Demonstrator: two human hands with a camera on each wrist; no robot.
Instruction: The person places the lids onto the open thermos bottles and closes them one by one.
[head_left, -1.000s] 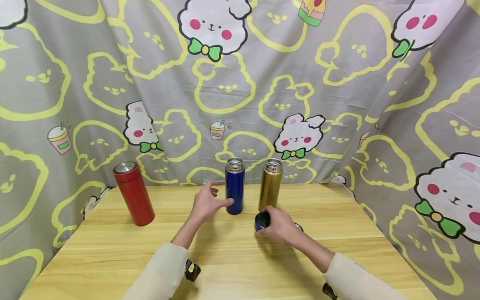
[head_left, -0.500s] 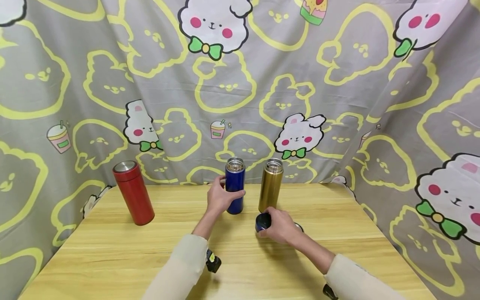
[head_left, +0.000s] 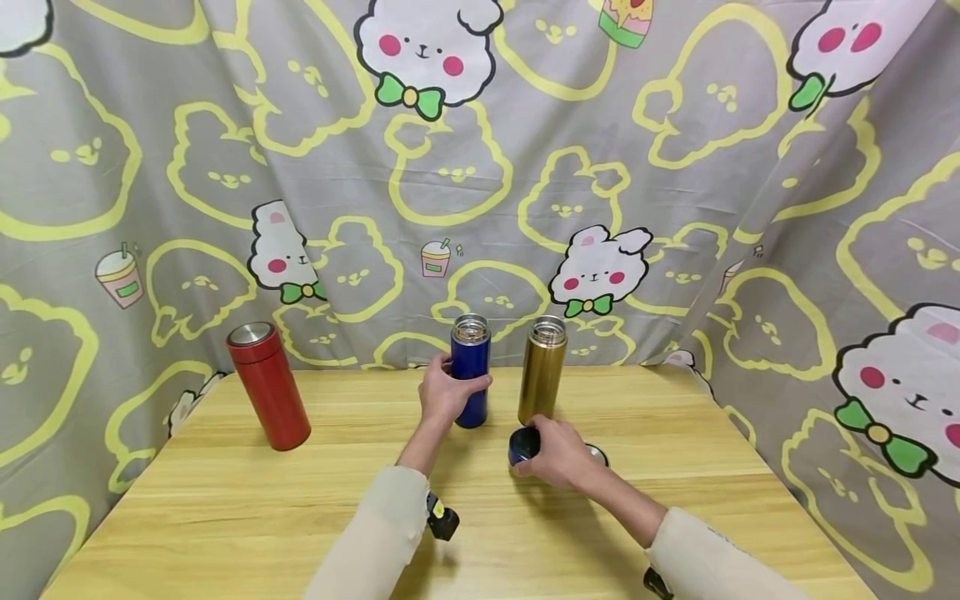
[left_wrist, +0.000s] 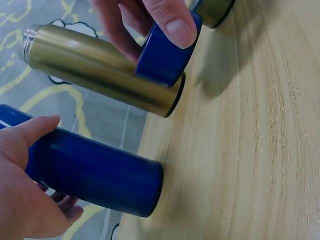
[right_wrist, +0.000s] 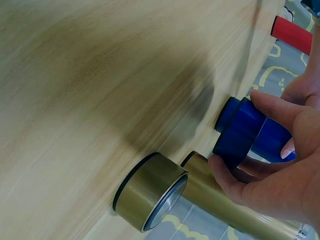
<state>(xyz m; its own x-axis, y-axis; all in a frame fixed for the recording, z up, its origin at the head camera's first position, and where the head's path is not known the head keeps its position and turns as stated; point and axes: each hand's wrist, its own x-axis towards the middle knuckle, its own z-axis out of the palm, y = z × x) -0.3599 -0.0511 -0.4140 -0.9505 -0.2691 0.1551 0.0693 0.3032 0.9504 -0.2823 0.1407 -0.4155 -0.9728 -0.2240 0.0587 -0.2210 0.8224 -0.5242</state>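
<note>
The blue bottle (head_left: 472,360) stands upright and without its cap near the middle of the head view, and the left hand (head_left: 444,392) holds it, with thumb and fingers curved around the body. Just to the right and lower, the right hand (head_left: 558,452) pinches the blue cap (head_left: 522,447) between thumb and fingertips; it seems to be above the tabletop (head_left: 225,517), but I cannot be sure how high. The gold bottle (head_left: 543,371), also open, stands right of the blue one, and the gold cap (right_wrist: 150,192) sits on the wood at lower middle of the right wrist view. The red bottle (head_left: 270,387), with its top on, stands at left of the head view. In my judgement, the blue cap could slip, because only its edge is pinched. If the left hand pushed sideways, the tall, narrow blue bottle could tip, and any content would spill; the inside is not visible. The right hand, being so near, could also knock the gold bottle or the gold cap.
</note>
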